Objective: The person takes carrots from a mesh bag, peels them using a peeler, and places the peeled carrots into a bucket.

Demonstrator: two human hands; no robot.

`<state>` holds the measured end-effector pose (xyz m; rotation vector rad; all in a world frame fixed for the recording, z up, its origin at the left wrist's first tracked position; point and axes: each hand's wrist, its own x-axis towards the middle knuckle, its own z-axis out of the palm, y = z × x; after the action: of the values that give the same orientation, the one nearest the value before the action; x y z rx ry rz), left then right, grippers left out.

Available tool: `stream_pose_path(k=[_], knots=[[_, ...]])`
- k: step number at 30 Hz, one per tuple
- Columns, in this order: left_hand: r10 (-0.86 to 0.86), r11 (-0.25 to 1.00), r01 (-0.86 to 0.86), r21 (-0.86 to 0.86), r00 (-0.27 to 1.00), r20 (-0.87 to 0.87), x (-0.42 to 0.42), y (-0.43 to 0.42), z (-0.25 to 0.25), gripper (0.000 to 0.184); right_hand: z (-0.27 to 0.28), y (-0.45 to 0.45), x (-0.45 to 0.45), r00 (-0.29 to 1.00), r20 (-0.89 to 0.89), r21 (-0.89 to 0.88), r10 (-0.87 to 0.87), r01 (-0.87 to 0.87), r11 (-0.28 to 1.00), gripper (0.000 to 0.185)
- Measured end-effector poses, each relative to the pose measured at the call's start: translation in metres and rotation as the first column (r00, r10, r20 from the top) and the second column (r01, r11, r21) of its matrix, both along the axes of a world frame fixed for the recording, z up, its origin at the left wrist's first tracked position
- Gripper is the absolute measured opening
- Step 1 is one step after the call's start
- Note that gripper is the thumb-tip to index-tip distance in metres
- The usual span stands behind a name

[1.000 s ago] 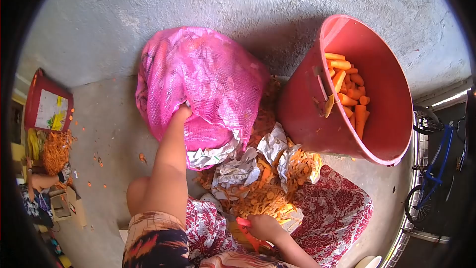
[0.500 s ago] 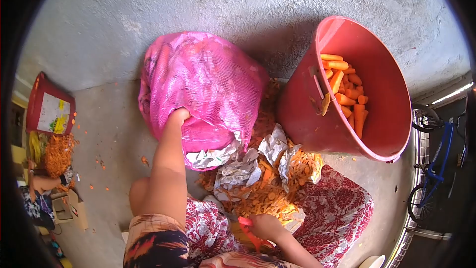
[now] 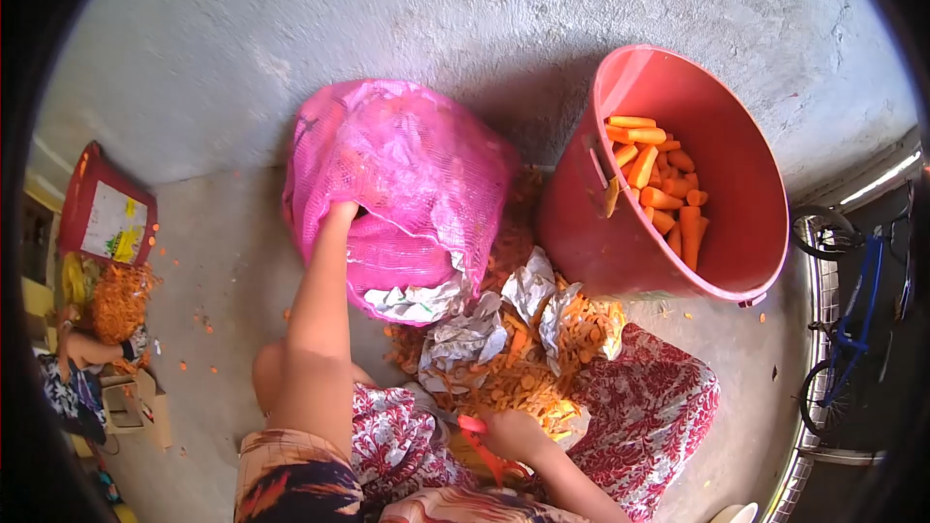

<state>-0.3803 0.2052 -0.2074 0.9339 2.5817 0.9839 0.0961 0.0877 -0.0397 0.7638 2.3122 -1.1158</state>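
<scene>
As the left hand (image 3: pixel 342 211) dips into the pink mesh bag (image 3: pixel 417 169), fingers hidden, grip can't tell | bag sits eleven o'clock from the right hand (image 3: pixel 515 434), closed round a red tool (image 3: pixel 473 423) | left's nearer!

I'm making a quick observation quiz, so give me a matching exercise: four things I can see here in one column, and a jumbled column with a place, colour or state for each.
Things:
1. Bicycle
2. Left hand
3. Carrots
4. Right hand

Matches:
A. Heaped in the large red tub
B. Closed around a red tool
C. Blue frame
D. Reaching into the pink mesh sack

Pairs: 1-C, 2-D, 3-A, 4-B
</scene>
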Motion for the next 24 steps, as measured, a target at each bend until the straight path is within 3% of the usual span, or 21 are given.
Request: stream_pose_path(k=[2, 4, 7, 9, 11, 13, 15, 17, 19, 21, 23, 24], knots=[[-0.05, 0.989, 0.024, 0.145, 0.982, 0.18, 0.011, 0.0, 0.055, 0.045, 0.007, -0.001, -0.003, 1.0, -0.005, 0.001, 0.026, -0.026, 1.0, 0.025], [-0.103, 0.96, -0.04, 0.276, 0.869, 0.484, 0.031, -0.011, 0.091, 0.044, 0.013, 0.0, -0.002, 0.999, 0.0, -0.002, 0.05, -0.05, 0.999, 0.026], [-0.17, 0.901, -0.293, 0.321, 0.441, 0.881, 0.079, -0.035, 0.125, 0.043, 0.01, -0.003, 0.004, 0.998, -0.046, 0.051, -0.043, 0.045, 0.998, 0.024], [-0.203, 0.862, -0.461, 0.21, 0.066, 0.977, 0.116, -0.055, 0.138, 0.036, -0.002, -0.001, 0.01, 0.99, -0.065, 0.054, -0.128, 0.132, 0.99, 0.025], [-0.251, 0.881, -0.435, 0.183, -0.103, 0.963, 0.156, -0.072, 0.139, 0.04, -0.008, 0.006, 0.018, 0.971, -0.13, 0.054, -0.202, 0.211, 0.976, 0.025], [-0.29, 0.903, -0.372, 0.216, -0.157, 0.944, 0.193, -0.087, 0.129, 0.046, 0.008, 0.015, 0.025, 0.915, -0.181, -0.018, -0.36, 0.363, 0.932, 0.022], [-0.296, 0.888, -0.412, 0.204, -0.171, 0.94, 0.236, -0.099, 0.13, 0.045, -0.009, 0.016, 0.036, 0.734, -0.391, -0.015, -0.556, 0.598, 0.801, 0.017], [-0.289, 0.925, -0.309, 0.222, -0.192, 0.938, 0.275, -0.11, 0.154, 0.043, -0.012, 0.024, 0.047, 0.445, -0.428, -0.312, -0.787, 0.744, 0.591, 0.012], [-0.388, 0.922, -0.181, 0.344, -0.394, 0.833, 0.301, -0.118, 0.17, 0.044, -0.007, 0.034, 0.054, 0.167, -0.467, -0.395, -0.868, 0.839, 0.374, 0.016], [-0.287, 0.956, -0.18, 0.231, -0.421, 0.86, 0.331, -0.129, 0.19, 0.045, 0.022, 0.036, 0.06, -0.177, -0.327, -0.718, -0.928, 0.685, 0.122, 0.02], [-0.333, 0.943, -0.142, 0.301, -0.399, 0.854, 0.359, -0.144, 0.205, 0.047, 0.045, 0.037, 0.066, -0.258, -0.373, -0.753, -0.891, 0.646, 0.128, 0.022], [-0.342, 0.938, -0.209, 0.277, -0.431, 0.835, 0.373, -0.148, 0.205, 0.046, 0.047, 0.038, 0.071, -0.258, -0.384, -0.778, -0.887, 0.607, 0.16, 0.021]])
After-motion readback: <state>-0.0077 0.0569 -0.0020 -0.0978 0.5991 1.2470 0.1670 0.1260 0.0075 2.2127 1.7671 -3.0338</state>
